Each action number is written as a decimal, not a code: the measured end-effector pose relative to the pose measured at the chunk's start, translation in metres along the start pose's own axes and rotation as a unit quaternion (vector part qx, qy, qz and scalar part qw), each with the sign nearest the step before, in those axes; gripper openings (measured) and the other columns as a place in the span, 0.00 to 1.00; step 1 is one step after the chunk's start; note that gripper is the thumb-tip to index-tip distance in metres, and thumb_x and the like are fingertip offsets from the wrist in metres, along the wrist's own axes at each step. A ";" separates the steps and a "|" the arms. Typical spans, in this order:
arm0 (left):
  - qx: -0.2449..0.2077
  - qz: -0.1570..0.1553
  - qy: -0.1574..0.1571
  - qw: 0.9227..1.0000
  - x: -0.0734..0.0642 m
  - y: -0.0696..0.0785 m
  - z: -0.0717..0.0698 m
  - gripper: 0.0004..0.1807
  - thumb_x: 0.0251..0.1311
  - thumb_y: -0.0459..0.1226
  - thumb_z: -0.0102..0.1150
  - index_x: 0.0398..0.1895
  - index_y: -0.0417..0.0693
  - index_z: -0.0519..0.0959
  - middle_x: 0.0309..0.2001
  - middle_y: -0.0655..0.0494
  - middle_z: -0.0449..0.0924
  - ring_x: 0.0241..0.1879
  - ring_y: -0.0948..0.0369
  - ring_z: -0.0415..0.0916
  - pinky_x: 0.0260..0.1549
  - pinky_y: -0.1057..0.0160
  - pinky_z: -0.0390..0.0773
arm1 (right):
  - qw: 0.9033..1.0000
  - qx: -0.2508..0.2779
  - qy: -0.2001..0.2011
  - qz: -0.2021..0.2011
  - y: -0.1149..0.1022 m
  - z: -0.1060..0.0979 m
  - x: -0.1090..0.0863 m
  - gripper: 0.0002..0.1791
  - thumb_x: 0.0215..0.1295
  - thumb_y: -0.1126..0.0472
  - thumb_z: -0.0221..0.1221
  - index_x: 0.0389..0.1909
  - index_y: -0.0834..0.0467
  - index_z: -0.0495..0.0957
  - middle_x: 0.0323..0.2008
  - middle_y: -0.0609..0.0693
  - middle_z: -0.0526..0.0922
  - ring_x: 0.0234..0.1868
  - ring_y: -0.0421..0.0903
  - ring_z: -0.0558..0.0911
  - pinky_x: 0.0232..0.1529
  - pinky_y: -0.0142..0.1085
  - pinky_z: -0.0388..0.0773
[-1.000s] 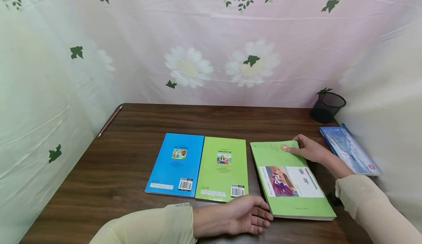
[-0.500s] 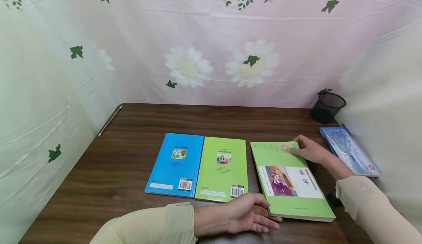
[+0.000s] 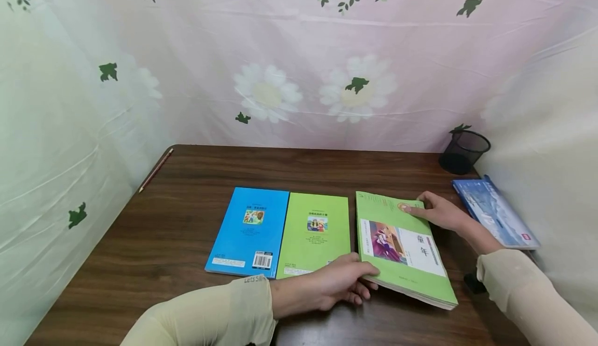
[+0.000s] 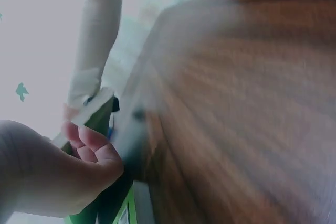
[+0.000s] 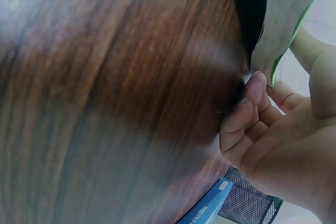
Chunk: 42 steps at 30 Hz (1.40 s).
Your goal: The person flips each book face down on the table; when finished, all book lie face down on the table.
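Note:
A thick green paperback book (image 3: 411, 255) with a picture on its cover lies at the right front of the desk, its left side tilted up. My left hand (image 3: 336, 283) grips its near left corner, thumb on the cover and fingers underneath. At the far right corner, my right hand (image 3: 441, 212) holds the book with the thumb on top. The right wrist view shows the page edges (image 5: 289, 19) above dark shadow, fingertips of the right hand (image 5: 283, 135) beneath them. In the left wrist view the left hand (image 4: 68, 171) hides much of the book.
A blue book (image 3: 249, 231) and a lime-green book (image 3: 315, 231) lie side by side, back covers up. Another blue book (image 3: 495, 213) rests at the right edge, before a black mesh pen cup (image 3: 464, 151). A pencil (image 3: 156, 171) lies along the far left edge.
The left hand has gone from lying palm-up by the corner to gripping it. The book's left side has risen and its near end has swung left. The right hand stays nearly still.

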<state>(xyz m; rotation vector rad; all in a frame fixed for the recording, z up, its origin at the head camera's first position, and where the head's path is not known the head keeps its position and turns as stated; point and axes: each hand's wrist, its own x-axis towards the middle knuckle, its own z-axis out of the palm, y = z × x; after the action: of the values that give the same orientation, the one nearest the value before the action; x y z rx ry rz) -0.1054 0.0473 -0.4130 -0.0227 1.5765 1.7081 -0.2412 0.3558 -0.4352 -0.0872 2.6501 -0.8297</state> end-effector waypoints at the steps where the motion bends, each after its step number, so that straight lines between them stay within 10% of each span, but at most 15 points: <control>1: 0.014 0.015 0.009 1.000 0.001 0.000 -0.001 0.11 0.64 0.40 0.58 0.40 0.48 0.67 0.26 0.57 0.78 0.19 0.66 0.70 0.19 0.72 0.71 | 1.000 0.000 0.002 0.002 -0.001 0.000 0.000 0.37 0.70 0.35 0.55 0.56 0.67 0.68 0.35 0.55 0.76 0.34 0.48 0.72 0.32 0.38 0.67; 14: 0.179 0.130 0.068 0.973 0.006 -0.001 -0.022 0.10 0.59 0.39 0.61 0.27 0.49 0.70 0.19 0.59 0.75 0.15 0.63 0.68 0.17 0.69 0.68 | 0.999 -0.032 -0.014 0.021 -0.011 -0.005 0.001 0.37 0.68 0.31 0.54 0.52 0.63 0.72 0.27 0.52 0.73 0.25 0.48 0.71 0.25 0.39 0.69; 21: 0.230 0.143 0.088 0.959 0.005 0.007 -0.028 0.07 0.61 0.41 0.59 0.36 0.49 0.75 0.16 0.61 0.70 0.14 0.65 0.60 0.13 0.69 0.61 | 0.989 -0.138 0.029 -0.033 -0.036 -0.012 0.002 0.41 0.70 0.35 0.54 0.61 0.71 0.71 0.51 0.70 0.80 0.50 0.65 0.80 0.42 0.54 0.79; 31: 0.258 0.162 0.104 0.947 0.005 0.013 -0.023 0.09 0.61 0.41 0.57 0.42 0.48 0.77 0.13 0.65 0.63 0.11 0.66 0.56 0.10 0.69 0.59 | 0.997 -0.043 0.035 -0.053 -0.104 -0.005 0.007 0.43 0.73 0.34 0.48 0.73 0.62 0.60 0.62 0.69 0.73 0.41 0.57 0.80 0.28 0.44 0.77; 38: 0.283 0.168 0.111 0.938 -0.001 0.015 -0.020 0.12 0.63 0.40 0.56 0.46 0.46 0.77 0.13 0.65 0.63 0.10 0.67 0.55 0.07 0.71 0.56 | 0.995 -0.090 0.025 -0.037 -0.135 -0.008 0.014 0.46 0.72 0.32 0.47 0.74 0.66 0.57 0.69 0.71 0.66 0.66 0.67 0.71 0.59 0.61 0.73; 42: 0.291 0.180 0.113 0.933 -0.004 0.016 -0.018 0.10 0.63 0.40 0.56 0.45 0.48 0.77 0.13 0.65 0.64 0.10 0.67 0.57 0.07 0.71 0.57 | 0.991 -0.133 0.015 -0.010 -0.148 -0.012 0.016 0.47 0.72 0.32 0.46 0.72 0.68 0.59 0.67 0.72 0.68 0.63 0.67 0.73 0.57 0.60 0.74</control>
<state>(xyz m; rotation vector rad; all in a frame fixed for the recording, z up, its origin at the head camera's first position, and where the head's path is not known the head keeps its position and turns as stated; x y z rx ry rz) -0.1202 0.0316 -0.4019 0.4039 2.3254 1.4627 -0.2680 0.2375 -0.3484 -0.1718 2.7770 -0.4825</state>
